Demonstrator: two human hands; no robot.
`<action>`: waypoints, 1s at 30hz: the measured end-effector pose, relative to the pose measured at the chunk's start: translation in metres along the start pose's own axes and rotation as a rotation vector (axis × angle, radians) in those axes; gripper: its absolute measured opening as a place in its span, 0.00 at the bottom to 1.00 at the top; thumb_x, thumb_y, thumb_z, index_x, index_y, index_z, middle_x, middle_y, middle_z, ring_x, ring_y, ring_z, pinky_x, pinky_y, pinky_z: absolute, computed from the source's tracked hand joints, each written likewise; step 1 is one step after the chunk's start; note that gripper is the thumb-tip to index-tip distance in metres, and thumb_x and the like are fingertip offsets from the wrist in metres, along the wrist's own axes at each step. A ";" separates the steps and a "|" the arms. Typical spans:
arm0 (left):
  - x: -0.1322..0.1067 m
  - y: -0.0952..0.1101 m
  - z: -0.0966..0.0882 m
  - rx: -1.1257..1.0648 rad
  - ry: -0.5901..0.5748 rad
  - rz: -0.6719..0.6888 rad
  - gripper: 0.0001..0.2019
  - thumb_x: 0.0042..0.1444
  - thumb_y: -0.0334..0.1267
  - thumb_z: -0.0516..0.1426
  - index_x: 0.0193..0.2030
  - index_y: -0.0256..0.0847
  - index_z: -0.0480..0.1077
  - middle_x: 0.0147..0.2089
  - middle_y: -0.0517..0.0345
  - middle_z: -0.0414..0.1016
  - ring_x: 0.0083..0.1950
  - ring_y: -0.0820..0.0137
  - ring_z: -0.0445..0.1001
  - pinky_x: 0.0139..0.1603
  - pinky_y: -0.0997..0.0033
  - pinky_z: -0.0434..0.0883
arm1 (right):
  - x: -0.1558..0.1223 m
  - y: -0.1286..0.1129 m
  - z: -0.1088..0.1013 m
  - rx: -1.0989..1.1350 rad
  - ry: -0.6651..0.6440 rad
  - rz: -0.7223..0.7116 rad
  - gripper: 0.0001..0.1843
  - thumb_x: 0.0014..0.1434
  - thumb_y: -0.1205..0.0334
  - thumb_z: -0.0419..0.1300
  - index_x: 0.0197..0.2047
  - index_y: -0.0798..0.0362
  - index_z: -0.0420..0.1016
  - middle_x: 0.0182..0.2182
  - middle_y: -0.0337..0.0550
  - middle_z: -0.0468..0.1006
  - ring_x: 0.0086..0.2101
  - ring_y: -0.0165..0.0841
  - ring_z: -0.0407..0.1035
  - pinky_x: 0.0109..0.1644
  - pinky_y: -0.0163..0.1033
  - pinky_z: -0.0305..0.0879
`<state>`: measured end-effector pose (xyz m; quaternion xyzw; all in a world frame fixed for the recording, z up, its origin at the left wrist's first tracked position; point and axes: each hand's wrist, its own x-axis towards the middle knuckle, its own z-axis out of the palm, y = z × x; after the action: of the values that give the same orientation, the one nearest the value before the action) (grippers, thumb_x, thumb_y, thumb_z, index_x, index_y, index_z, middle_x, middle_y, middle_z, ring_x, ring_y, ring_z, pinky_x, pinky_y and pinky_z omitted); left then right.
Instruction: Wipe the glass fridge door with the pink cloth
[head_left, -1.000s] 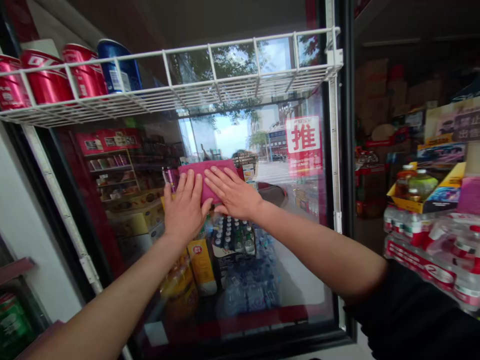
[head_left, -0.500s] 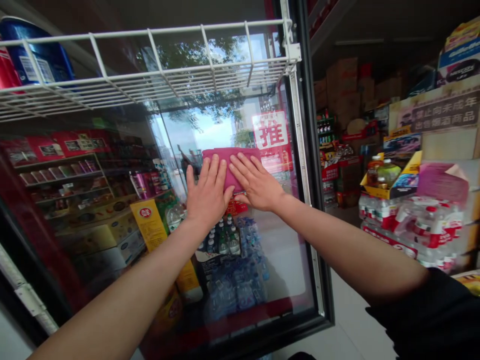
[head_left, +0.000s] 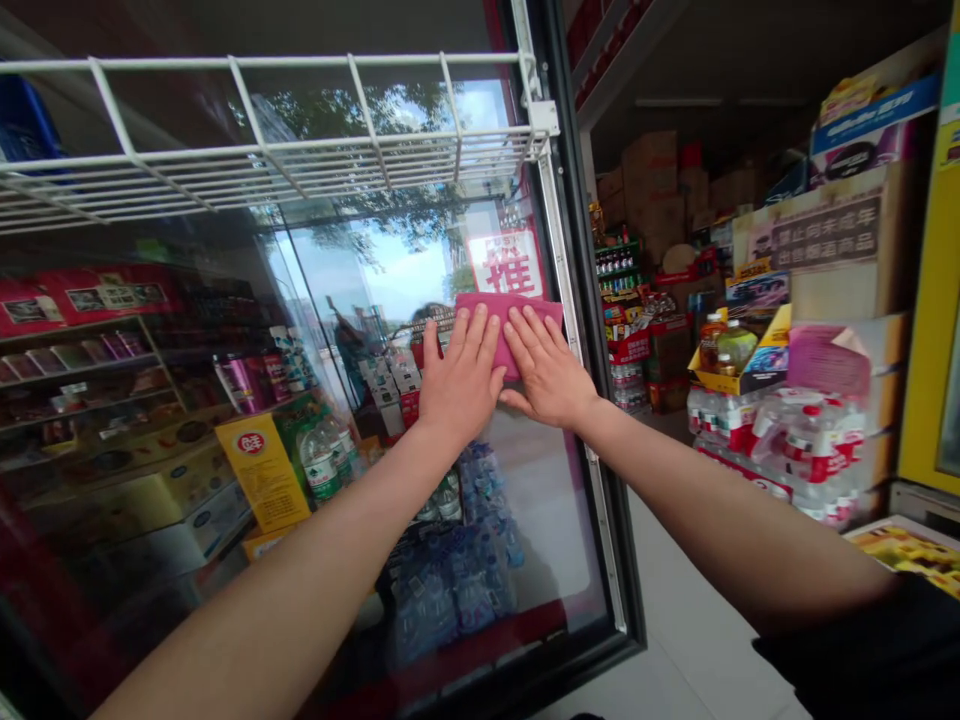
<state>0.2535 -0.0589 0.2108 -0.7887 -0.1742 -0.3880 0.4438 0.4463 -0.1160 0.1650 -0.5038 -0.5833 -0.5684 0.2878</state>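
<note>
Black sleeve [head_left: 862,640], matte cloth, wavy hem [head_left: 776,652], near right on right arm [head_left: 690,490]. Right hand [head_left: 553,375] bare; left arm [head_left: 330,545] and left hand [head_left: 461,385] bare as far as visible.

Upward travel over the glass [head_left: 551,540] is limited by the rack [head_left: 300,150]. Rightward passage is bounded by the frame [head_left: 586,310], near the right hand [head_left: 551,372]. Free glass is observed below the rack and to the left of the left hand [head_left: 463,378]; lower down, approach is crossed by the left forearm [head_left: 319,570].
</note>
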 end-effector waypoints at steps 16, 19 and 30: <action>0.006 -0.021 -0.011 -0.013 -0.012 0.050 0.36 0.79 0.49 0.47 0.86 0.37 0.43 0.87 0.53 0.33 0.88 0.59 0.37 0.84 0.33 0.29 | 0.008 0.001 -0.019 -0.087 0.020 -0.065 0.59 0.73 0.27 0.49 0.82 0.73 0.47 0.81 0.67 0.42 0.81 0.54 0.31 0.83 0.63 0.37; -0.002 -0.036 -0.013 -0.019 -0.002 0.017 0.37 0.79 0.50 0.47 0.86 0.37 0.43 0.87 0.53 0.32 0.88 0.58 0.37 0.84 0.32 0.30 | 0.024 -0.008 -0.019 -0.084 0.006 -0.094 0.60 0.72 0.25 0.49 0.82 0.73 0.48 0.82 0.66 0.40 0.81 0.53 0.30 0.83 0.63 0.37; -0.050 -0.109 -0.032 0.007 0.022 -0.120 0.37 0.79 0.52 0.48 0.86 0.38 0.45 0.86 0.54 0.32 0.88 0.58 0.39 0.84 0.34 0.29 | 0.094 -0.070 -0.008 0.000 -0.029 -0.189 0.60 0.71 0.27 0.51 0.84 0.70 0.45 0.82 0.61 0.40 0.81 0.52 0.27 0.83 0.64 0.32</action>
<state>0.1392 -0.0225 0.2439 -0.7711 -0.2177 -0.4218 0.4244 0.3496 -0.0887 0.2254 -0.4546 -0.6325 -0.5856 0.2243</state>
